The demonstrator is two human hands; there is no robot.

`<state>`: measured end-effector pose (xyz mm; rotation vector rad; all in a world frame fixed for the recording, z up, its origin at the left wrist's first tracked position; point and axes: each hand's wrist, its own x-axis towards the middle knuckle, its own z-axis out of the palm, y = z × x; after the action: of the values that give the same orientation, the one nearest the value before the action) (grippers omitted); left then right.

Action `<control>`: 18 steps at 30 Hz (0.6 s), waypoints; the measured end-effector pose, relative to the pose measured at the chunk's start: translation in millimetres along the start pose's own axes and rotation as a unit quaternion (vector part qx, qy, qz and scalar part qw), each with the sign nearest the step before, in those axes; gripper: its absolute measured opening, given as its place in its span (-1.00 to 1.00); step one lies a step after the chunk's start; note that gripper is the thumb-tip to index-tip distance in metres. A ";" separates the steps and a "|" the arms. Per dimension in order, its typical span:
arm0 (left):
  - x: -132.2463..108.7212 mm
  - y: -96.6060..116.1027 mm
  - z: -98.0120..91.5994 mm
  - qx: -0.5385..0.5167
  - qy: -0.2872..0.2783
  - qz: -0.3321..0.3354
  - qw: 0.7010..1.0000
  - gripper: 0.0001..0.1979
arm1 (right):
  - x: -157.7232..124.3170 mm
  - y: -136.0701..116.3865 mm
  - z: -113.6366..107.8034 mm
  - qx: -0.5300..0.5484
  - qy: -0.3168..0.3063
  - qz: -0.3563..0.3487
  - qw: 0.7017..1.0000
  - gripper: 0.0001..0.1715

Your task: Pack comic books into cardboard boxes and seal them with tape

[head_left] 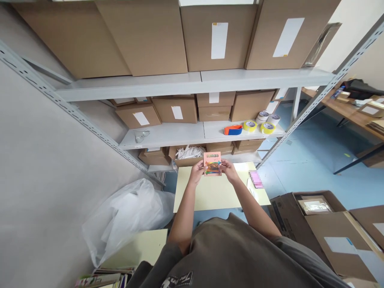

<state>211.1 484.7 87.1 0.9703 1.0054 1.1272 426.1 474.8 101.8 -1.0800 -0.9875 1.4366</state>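
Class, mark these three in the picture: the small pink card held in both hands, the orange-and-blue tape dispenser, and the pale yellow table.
Small pink card (212, 163), head view, its colourful printed face.
Orange-and-blue tape dispenser (233, 129), head view, its body.
Pale yellow table (210, 194), head view, bare top.

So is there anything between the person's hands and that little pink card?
Nothing visible. The left hand and the right hand each grip a side edge of the pink card, which is held above the pale yellow table.

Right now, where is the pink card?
In the head view, the pink card sits centre frame, held between the left hand and right hand above the pale yellow table, before the shelves.
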 end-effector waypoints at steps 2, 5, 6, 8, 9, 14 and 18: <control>1.2 -4.0 -1.0 0.011 0.019 0.003 1.000 -0.18 | 2.1 1.6 -3.7 0.005 0.002 0.005 1.000 -0.47; 1.5 -14.1 -3.3 0.026 0.051 -0.008 0.998 -0.26 | 4.7 8.8 -9.2 0.012 0.002 0.026 1.000 -0.44; 0.9 -18.9 -4.9 0.029 0.060 -0.013 0.998 -0.29 | 5.6 13.1 -10.7 0.012 0.000 0.036 0.999 -0.44; -1.7 -31.4 -10.6 0.032 0.080 -0.025 0.996 -0.32 | 7.9 25.2 -12.5 0.007 -0.007 0.059 0.998 -0.45; -3.7 -39.0 -14.9 0.033 0.093 -0.032 0.995 -0.33 | 9.7 33.2 -12.4 0.004 -0.014 0.072 0.997 -0.45; -16.7 -84.8 -53.6 0.036 0.201 -0.083 0.975 -0.36 | 26.3 91.9 5.2 0.003 -0.048 0.145 0.988 -0.37; -17.8 -117.7 -98.0 0.027 0.242 -0.122 0.962 -0.38 | 46.5 154.4 40.0 0.000 0.005 0.183 0.983 -0.53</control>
<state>143.0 457.8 -48.6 0.5956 1.5126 1.1567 346.1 500.9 -41.5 -1.3170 -0.8083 1.7231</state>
